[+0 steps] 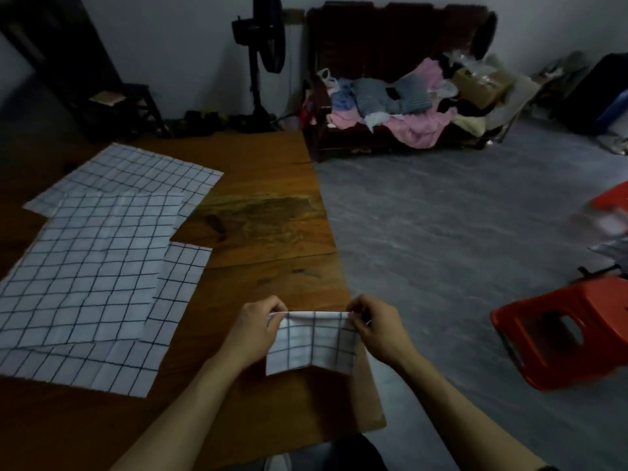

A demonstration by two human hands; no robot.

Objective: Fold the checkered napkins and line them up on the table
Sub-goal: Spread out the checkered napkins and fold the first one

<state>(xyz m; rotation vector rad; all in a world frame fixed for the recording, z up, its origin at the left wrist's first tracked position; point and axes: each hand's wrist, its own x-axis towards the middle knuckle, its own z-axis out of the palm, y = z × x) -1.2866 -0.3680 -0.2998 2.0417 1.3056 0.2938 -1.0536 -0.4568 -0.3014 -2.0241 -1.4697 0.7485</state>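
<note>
A folded white napkin with a dark check (314, 345) hangs over the right edge of the wooden table (272, 212). My left hand (255, 329) pinches its top left corner. My right hand (377, 329) pinches its top right corner, so the fold edge is stretched straight between them. Several unfolded checkered napkins (91, 266) lie flat and overlapping on the left half of the table, with another (136, 171) further back.
The table's right edge runs close beside my hands, with grey floor beyond. A red plastic stool (560, 334) stands on the floor at the right. A dark wooden bench piled with clothes (401, 96) and a standing fan (265, 62) are at the back.
</note>
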